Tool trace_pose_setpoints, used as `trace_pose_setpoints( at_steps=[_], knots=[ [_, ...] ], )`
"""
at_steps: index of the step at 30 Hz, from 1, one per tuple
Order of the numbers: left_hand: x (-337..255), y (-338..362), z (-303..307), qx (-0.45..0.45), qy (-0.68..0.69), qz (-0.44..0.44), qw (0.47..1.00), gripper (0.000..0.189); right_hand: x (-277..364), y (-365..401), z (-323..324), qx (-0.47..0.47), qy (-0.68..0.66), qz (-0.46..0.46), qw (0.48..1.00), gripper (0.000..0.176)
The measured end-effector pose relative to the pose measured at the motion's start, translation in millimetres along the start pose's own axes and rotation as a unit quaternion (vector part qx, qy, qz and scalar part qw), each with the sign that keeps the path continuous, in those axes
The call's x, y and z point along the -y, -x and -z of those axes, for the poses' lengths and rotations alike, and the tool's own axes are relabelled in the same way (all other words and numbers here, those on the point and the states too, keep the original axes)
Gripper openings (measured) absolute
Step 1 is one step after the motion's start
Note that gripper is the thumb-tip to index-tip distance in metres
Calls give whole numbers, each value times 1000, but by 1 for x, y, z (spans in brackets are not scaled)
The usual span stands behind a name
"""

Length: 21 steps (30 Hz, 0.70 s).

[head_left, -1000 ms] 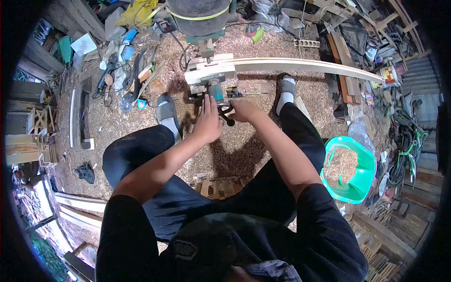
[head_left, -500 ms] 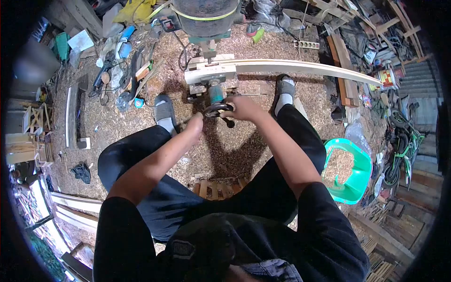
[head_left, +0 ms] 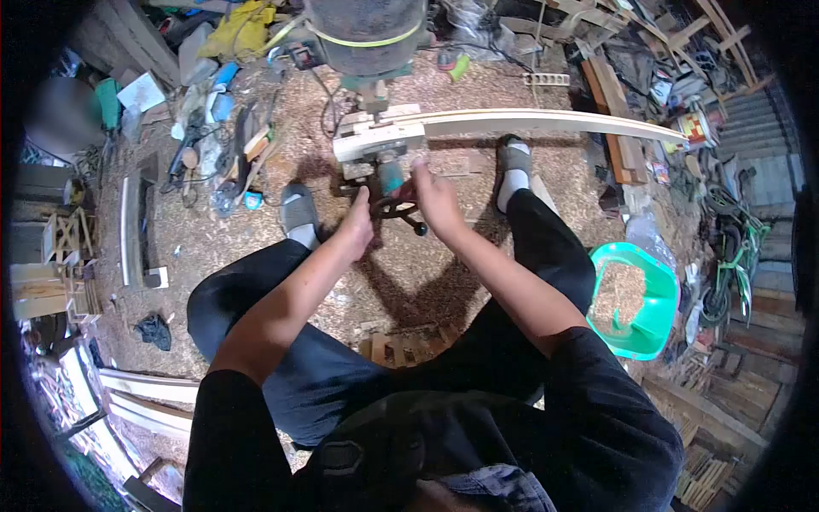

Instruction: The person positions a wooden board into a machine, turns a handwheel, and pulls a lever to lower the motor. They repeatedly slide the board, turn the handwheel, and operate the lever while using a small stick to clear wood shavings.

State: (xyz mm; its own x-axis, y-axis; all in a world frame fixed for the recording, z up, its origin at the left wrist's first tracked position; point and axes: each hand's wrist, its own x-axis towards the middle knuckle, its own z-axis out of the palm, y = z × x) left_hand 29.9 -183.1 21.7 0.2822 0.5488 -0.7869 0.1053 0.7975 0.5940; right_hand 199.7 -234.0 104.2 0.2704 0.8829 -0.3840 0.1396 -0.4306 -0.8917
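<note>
A dark handwheel (head_left: pixel 394 209) with a black knob sits at the front of a machine with a teal cylindrical body (head_left: pixel 390 175). Beside its left rim is my left hand (head_left: pixel 357 225), its visible fingers stretched forward and loose. My right hand (head_left: pixel 438 203) is closed around the right side of the wheel, with one digit pointing up along the teal body. Beyond the wheel, a pale wooden block (head_left: pixel 378 142) lies across the machine head. Long, light wooden strips (head_left: pixel 546 122) run from there to the right, slightly bowed in this view.
A large dark drum (head_left: pixel 365 34) with a yellow band stands behind the machine. At right is a green tub (head_left: pixel 657 316) holding wood shavings. Brown beams (head_left: pixel 616 119), a power strip (head_left: pixel 546 79) and a green bicycle (head_left: pixel 738 256) lie or stand further right. Tools and scraps (head_left: pixel 235 158) litter the left.
My left hand has come up beside the wheel with its fingers extended. The right hand has shifted outward along the rim, and the wheel's knob sits slightly differently. The view has tilted a little.
</note>
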Motion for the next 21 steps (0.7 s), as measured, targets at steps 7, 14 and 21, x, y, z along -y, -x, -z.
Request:
trace_pose_setpoints(
  at_steps=[7, 14, 21],
  knots=[
    [9, -20, 7, 84, -18, 19, 996, 92, -39, 6, -33, -132, 314, 4, 940, 66],
    [3, 1, -4, 47, -28, 45, 997, 89, -60, -8, -33, -157, 229, 101, 955, 55],
    [5, -3, -7, 55, -17, 24, 998, 91, -35, 0, -15, -109, 209, 144, 961, 59]
  ],
)
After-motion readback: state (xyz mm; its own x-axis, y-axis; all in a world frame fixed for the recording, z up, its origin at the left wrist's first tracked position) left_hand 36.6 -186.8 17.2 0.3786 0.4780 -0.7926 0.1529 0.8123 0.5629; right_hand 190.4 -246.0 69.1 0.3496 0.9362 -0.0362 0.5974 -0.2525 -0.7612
